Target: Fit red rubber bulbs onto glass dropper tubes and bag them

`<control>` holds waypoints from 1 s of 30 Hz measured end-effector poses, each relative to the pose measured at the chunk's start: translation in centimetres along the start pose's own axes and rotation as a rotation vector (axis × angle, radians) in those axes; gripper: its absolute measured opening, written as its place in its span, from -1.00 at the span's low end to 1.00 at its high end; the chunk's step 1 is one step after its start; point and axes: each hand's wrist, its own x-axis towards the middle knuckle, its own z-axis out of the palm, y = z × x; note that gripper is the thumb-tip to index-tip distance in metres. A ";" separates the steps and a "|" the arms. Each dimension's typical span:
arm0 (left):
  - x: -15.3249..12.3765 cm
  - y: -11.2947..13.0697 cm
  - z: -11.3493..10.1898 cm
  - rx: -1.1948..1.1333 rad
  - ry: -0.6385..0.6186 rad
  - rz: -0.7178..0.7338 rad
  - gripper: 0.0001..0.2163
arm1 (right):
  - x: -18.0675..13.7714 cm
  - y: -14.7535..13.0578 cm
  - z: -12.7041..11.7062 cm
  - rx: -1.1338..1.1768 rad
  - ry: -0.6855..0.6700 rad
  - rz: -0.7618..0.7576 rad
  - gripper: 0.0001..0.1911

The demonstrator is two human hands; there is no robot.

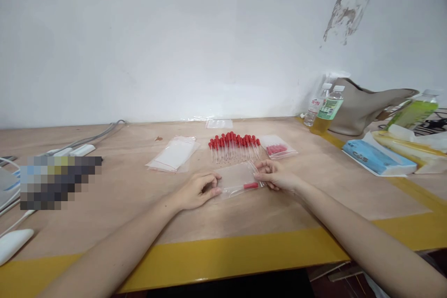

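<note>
A clear zip bag (234, 175) lies just above the table between my hands. Inside it is one dropper with a red rubber bulb (250, 186), the bulb toward the right end. My left hand (200, 190) pinches the bag's left edge between thumb and fingers. At the other end my right hand (274, 175) has thumb and fingers closed on the bag's right edge. Just beyond the bag, several red-bulbed glass droppers (234, 145) lie side by side, bulbs pointing away from me. To their right is a bag holding red pieces (277, 148).
Flat bags (173, 154) are stacked left of the droppers, and another flat bag (219, 123) lies by the wall. Bottles (326, 112), a grey container (359, 107) and a blue tissue pack (379, 157) stand or lie at right. Cables (92, 135) and a white mouse (14, 245) are at left.
</note>
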 end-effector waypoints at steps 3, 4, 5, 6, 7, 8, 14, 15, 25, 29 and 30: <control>0.0 -0.1 0.1 0.022 -0.004 0.039 -0.79 | 0.8 0.0 -0.9 -0.237 0.184 -0.111 -0.64; 0.0 -0.1 0.1 0.029 -0.010 0.053 -0.78 | 1.2 -0.2 -1.4 -0.332 0.257 -0.166 -0.69; 0.0 -0.1 0.1 0.033 -0.019 0.064 -0.77 | 1.7 -0.6 -1.9 -0.426 0.326 -0.215 -0.76; 0.0 -0.1 0.1 0.035 -0.028 0.070 -0.78 | 2.3 -1.1 -2.5 -0.517 0.380 -0.243 -0.82; 0.0 -0.1 0.0 0.034 -0.034 0.070 -0.79 | 2.9 -1.7 -3.1 -0.600 0.416 -0.250 -0.87; 0.0 0.0 0.0 0.030 -0.036 0.067 -0.80 | 3.6 -2.3 -3.6 -0.671 0.445 -0.245 -0.90; 0.0 0.7 -0.3 -0.027 -0.019 0.060 -0.81 | 8.2 -4.3 -4.5 -0.805 0.488 -0.098 -0.91; -0.1 0.7 -0.2 -0.025 -0.007 0.063 -0.81 | 8.9 -4.1 -4.4 -0.797 0.489 -0.075 -0.89; -0.2 0.2 0.1 -0.050 -0.091 0.107 -0.74 | 12.7 -2.8 -4.0 -0.698 0.506 0.106 -0.83; -0.1 0.1 0.1 -0.046 -0.092 0.096 -0.72 | 13.0 -3.1 -3.9 -0.637 0.481 0.121 -0.86; -0.1 0.1 0.1 -0.045 -0.093 0.094 -0.71 | 13.0 -3.3 -3.9 -0.611 0.464 0.104 -0.87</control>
